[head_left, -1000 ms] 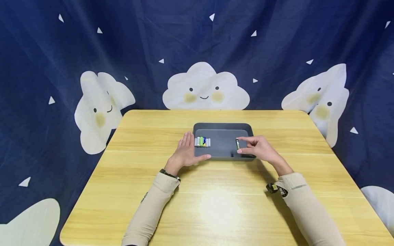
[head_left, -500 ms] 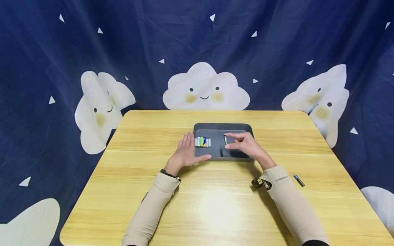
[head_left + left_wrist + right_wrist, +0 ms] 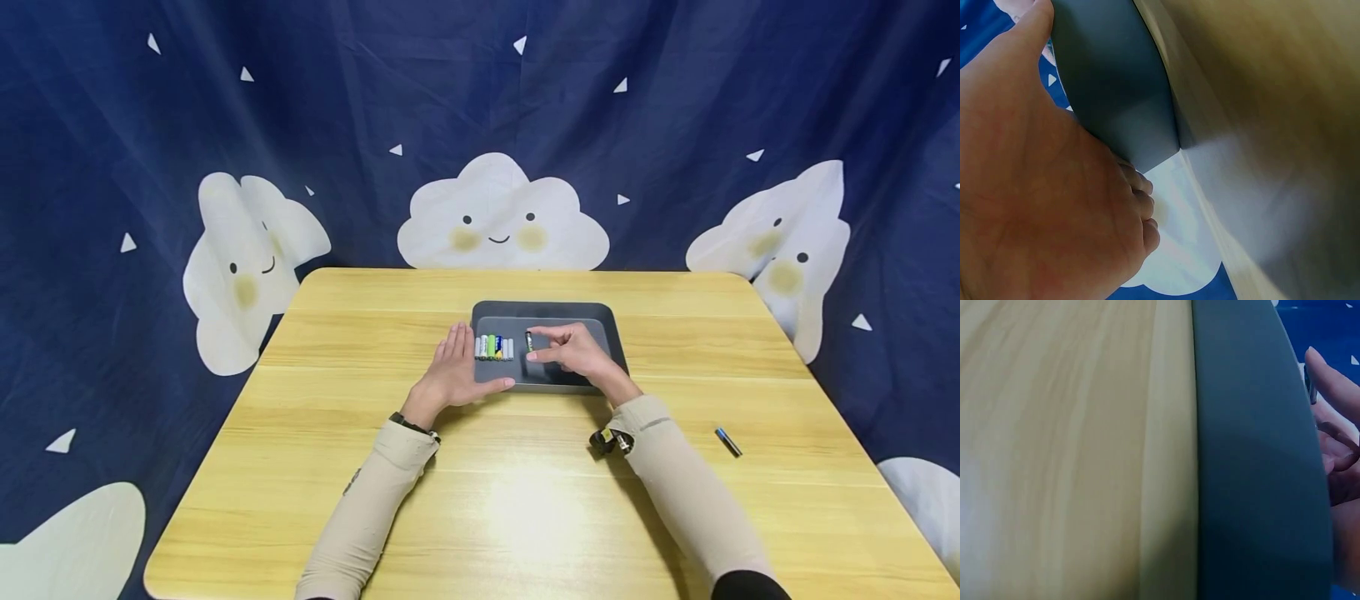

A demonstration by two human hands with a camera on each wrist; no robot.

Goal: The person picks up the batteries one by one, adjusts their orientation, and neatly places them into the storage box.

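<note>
A dark grey tray (image 3: 555, 388) lies on the table, with a row of several batteries (image 3: 492, 347) side by side at its left end. My left hand (image 3: 452, 367) rests against the tray's left end, fingers straight and thumb along the front rim. Between thumb and forefinger my right hand (image 3: 577, 348) pinches a dark battery (image 3: 528, 342) by its two ends, over the tray and just right of the row. In the right wrist view the tray wall (image 3: 1260, 456) hides part of that hand. The left wrist view shows the left palm (image 3: 1054, 169) beside the tray's outer wall (image 3: 1116, 75).
A single blue and black battery (image 3: 727, 442) lies on the wooden table (image 3: 300, 467), right of the right forearm. Behind the table hangs a dark blue curtain (image 3: 360, 83) with white clouds on it.
My right hand has moved left across the tray with the pinched battery, toward the row. The loose battery on the table has come into sight from behind the right sleeve. My left hand stays put.
</note>
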